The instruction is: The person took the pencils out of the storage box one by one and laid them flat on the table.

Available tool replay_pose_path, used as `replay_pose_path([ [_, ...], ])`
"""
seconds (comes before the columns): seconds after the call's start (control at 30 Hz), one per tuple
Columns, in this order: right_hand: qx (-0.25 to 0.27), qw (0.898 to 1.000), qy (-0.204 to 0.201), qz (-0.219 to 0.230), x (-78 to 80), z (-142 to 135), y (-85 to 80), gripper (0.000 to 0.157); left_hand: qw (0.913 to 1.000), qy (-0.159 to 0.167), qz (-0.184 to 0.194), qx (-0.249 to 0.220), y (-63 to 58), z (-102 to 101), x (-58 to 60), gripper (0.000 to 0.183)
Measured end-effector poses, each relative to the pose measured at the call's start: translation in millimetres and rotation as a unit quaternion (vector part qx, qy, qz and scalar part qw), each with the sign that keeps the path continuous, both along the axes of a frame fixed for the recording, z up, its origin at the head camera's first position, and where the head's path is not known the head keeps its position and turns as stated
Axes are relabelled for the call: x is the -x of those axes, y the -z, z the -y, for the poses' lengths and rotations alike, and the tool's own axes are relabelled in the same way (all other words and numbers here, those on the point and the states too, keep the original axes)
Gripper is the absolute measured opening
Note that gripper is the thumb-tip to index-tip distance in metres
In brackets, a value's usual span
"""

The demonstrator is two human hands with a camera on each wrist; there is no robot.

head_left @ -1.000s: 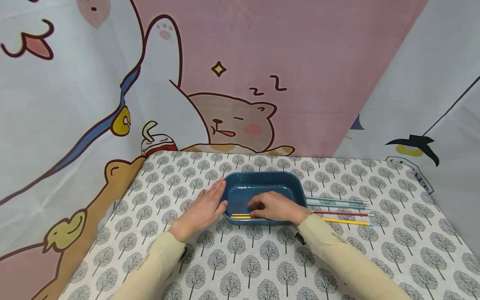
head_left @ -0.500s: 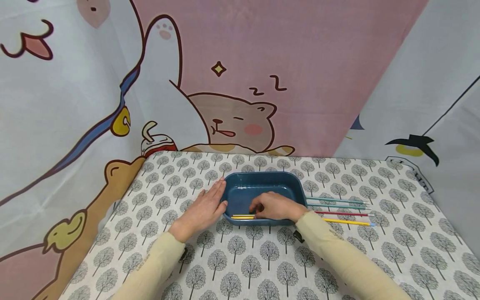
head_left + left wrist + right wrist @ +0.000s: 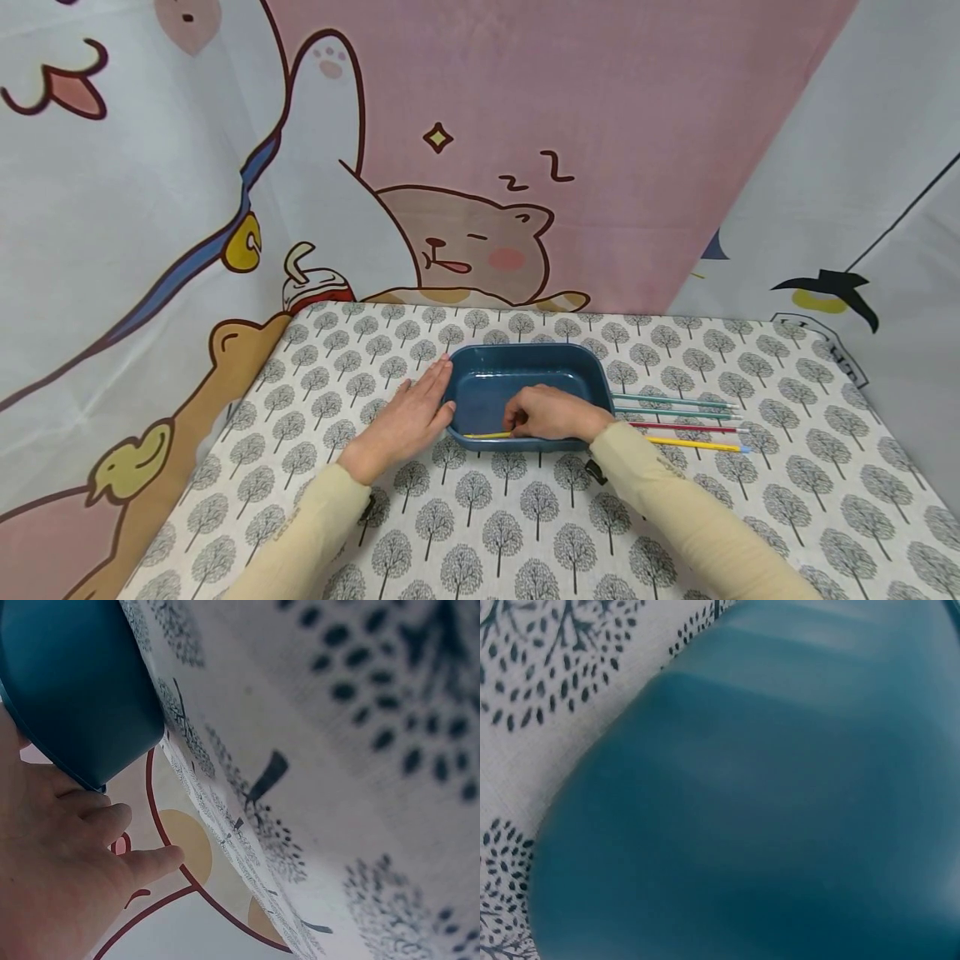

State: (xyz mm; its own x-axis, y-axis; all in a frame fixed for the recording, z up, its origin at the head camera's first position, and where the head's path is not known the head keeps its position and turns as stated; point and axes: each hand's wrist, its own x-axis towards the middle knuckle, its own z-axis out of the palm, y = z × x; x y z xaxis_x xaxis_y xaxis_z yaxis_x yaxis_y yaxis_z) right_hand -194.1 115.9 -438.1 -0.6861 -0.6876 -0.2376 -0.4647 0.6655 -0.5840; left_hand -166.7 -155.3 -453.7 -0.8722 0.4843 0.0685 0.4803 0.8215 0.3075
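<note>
A blue rectangular baking dish (image 3: 487, 387) sits on the cloth. My left hand (image 3: 401, 421) rests with extended fingers against the dish's left rim; the left wrist view shows the same hand (image 3: 82, 847) at the dish's outer wall (image 3: 90, 682). Inside the dish, my right hand (image 3: 551, 412) has curled fingers and pinches a yellow pencil (image 3: 486, 435) that lies along the near wall. Its right part is hidden by the hand. The right wrist view is filled by the dish's blue outer wall (image 3: 742, 810), with no fingers showing.
Right of the dish lie two teal pencils (image 3: 675, 411), a red pencil (image 3: 690, 427) and a yellow pencil (image 3: 693, 443), roughly parallel. The tree-print tablecloth (image 3: 502, 533) ends at a cartoon curtain (image 3: 637, 167) behind.
My right hand has shifted slightly right inside the dish. Where two yellow lines showed left of its fingers, a single one shows now. My left hand stays in place.
</note>
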Motion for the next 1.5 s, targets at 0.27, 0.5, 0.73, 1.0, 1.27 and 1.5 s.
replay_pose_path([
  [0.27,0.006,1.000,-0.003,-0.002,-1.0,-1.2,1.1,0.016,1.0000,0.000,0.000,-0.003,0.0,-1.6,-0.4,0.067],
  [0.5,0.020,1.000,0.008,-0.007,-0.4,-4.2,1.1,0.014,1.0000,-0.003,0.006,-0.004,-0.8,-1.8,-1.2,0.066],
  [0.73,0.039,0.999,0.014,-0.022,-1.2,-9.3,-5.4,0.010,0.9999,-0.003,0.010,0.001,0.1,-1.7,-0.6,0.066],
  [1.0,0.057,0.997,0.026,-0.054,-3.6,-14.2,-19.1,0.009,1.0000,-0.003,0.000,-0.003,0.5,-2.1,-0.9,0.067],
  [1.27,0.088,0.990,0.040,-0.100,-6.7,-19.8,-31.9,0.013,1.0000,-0.005,0.004,-0.003,-0.2,-2.1,-1.6,0.067],
  [1.5,0.108,0.985,0.040,-0.132,-9.4,-26.6,-42.3,0.015,0.9999,-0.002,0.012,-0.002,-0.8,-1.9,-1.0,0.066],
])
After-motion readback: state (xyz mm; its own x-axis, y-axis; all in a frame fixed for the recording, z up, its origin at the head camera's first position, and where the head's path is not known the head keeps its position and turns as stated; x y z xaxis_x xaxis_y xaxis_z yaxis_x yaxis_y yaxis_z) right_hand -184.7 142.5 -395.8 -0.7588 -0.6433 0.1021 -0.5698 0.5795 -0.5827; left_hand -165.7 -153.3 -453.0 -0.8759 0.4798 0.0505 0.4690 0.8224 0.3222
